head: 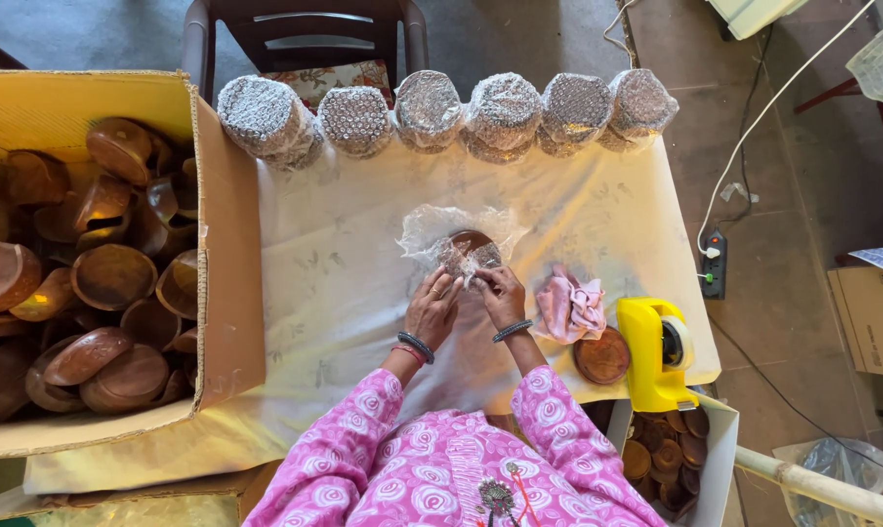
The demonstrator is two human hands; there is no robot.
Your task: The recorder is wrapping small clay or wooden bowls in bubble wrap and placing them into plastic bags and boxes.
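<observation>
Wrapping risks, largest thing first:
Cardboard box (228,254): far left, heaped with bare wooden bowls; its leaning wall looks likely to sag and spill them.
Wrapped stacks (441,112): six along the far edge; a nudge might roll one off.
Tape dispenser (656,353): near right corner, overhanging; an elbow could knock it down.
Wooden bowl (471,244): centre of table, half inside bubble wrap (431,229).
Left hand (431,307): fingertips pinching the wrap's near edge.
Right hand (500,293): pinching likewise; the slack film may slip.
</observation>
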